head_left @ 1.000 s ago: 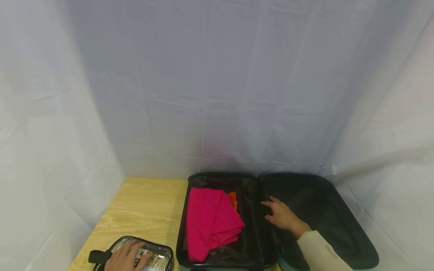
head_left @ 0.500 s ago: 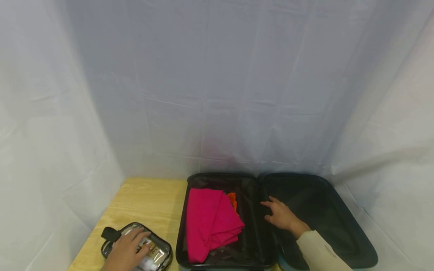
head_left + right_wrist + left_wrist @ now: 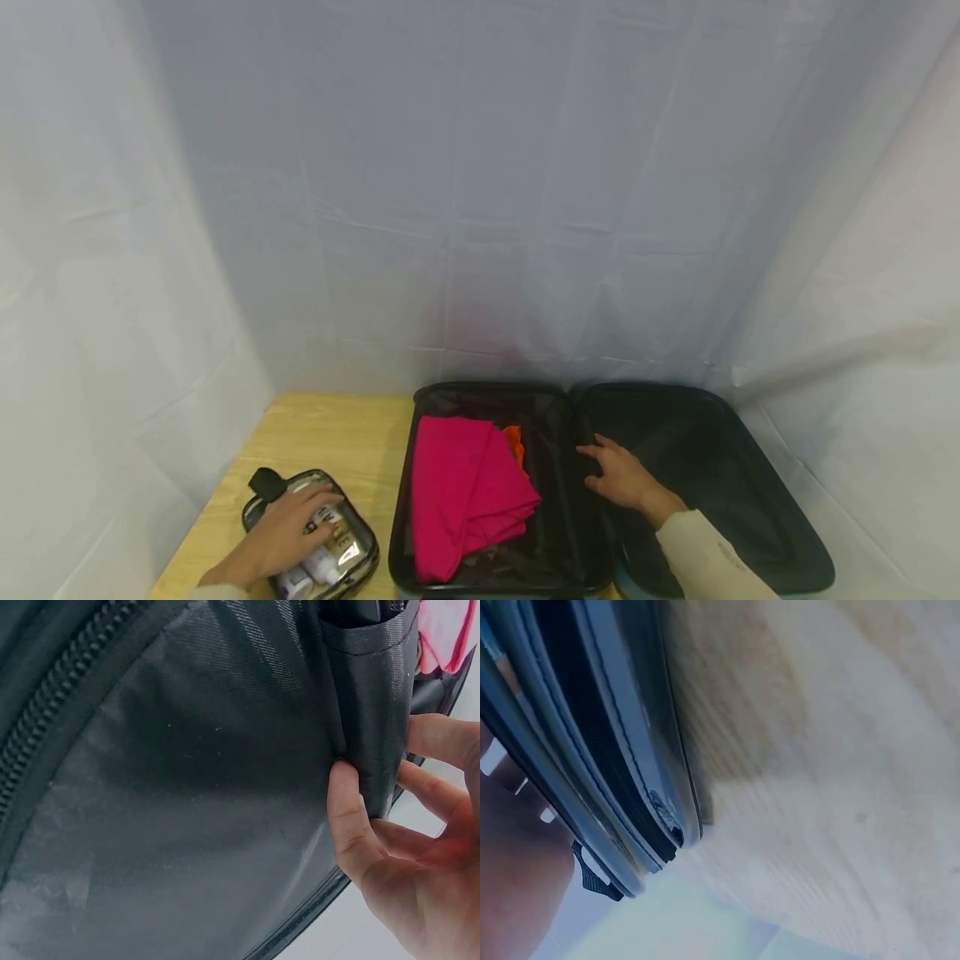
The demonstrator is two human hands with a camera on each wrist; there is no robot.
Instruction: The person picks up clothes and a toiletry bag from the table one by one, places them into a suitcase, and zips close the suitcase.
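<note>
White sheeting point(image 3: 480, 192) fills the upper part of the head view and hangs down both sides. Below it, in the lower middle and lower right of the frame, an open suitcase point(image 3: 780, 500) lies flat on the wooden counter point(image 3: 330, 433), its two black-lined halves side by side. The left half holds a folded pink cloth point(image 3: 465, 492) with a bit of orange cloth point(image 3: 514, 440) showing at its upper right edge. The right hand point(image 3: 621, 478) rests at the middle divide of the suitcase, in the lower centre-right of the frame; the right wrist view shows its thumb and fingers point(image 3: 352, 825) pinching a black fabric flap point(image 3: 371, 712) of the lining, thumb on one side and fingers curled behind it. A pale sleeve point(image 3: 712, 562) covers that forearm. In the lower left of the head view a clear toiletry pouch point(image 3: 348, 554) with a black edge and a black tab point(image 3: 266, 483) lies on the counter, just left of the suitcase and apart from it, with small bottles point(image 3: 311, 571) inside. The left hand point(image 3: 288, 533) lies on top of the pouch, fingers spread fairly straight across its clear face. The left wrist view is blurred and shows only the pouch's zipped edge point(image 3: 622, 802) against the wood grain.
</note>
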